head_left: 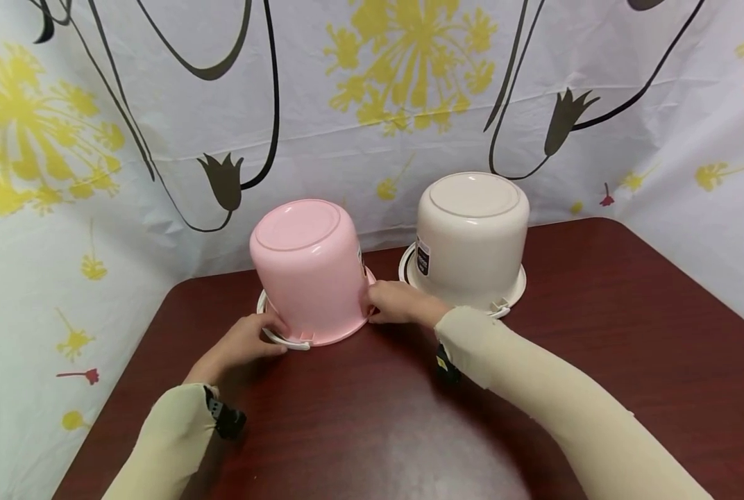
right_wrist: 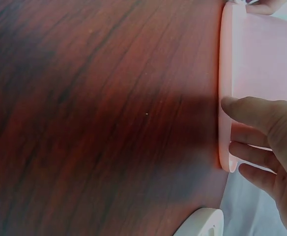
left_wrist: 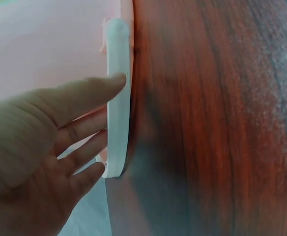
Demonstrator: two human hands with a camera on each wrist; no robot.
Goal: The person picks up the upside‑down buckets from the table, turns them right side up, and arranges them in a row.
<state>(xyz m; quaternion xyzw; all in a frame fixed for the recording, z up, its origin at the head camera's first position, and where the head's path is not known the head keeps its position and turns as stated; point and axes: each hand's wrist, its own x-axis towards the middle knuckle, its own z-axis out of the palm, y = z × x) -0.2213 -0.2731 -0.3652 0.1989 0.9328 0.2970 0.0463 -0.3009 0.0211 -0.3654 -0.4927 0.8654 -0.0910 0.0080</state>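
A pink bucket [head_left: 309,278] stands upside down on the table, its base facing up. At its left side my left hand [head_left: 241,340] grips the rim area, and in the left wrist view the thumb lies across the bucket's white handle [left_wrist: 118,108] with the fingers behind it. My right hand [head_left: 400,302] holds the bucket's right side. The right wrist view shows that thumb on the pink rim [right_wrist: 225,64], the other fingers bent along the rim's far part.
To the right, a cream bucket [head_left: 472,243] also sits upside down, with a dark label and its handle lying around the rim. Both buckets stand near the back edge of the dark red wooden table [head_left: 359,417]. A flower-patterned white curtain [head_left: 359,167] hangs behind and at the sides.
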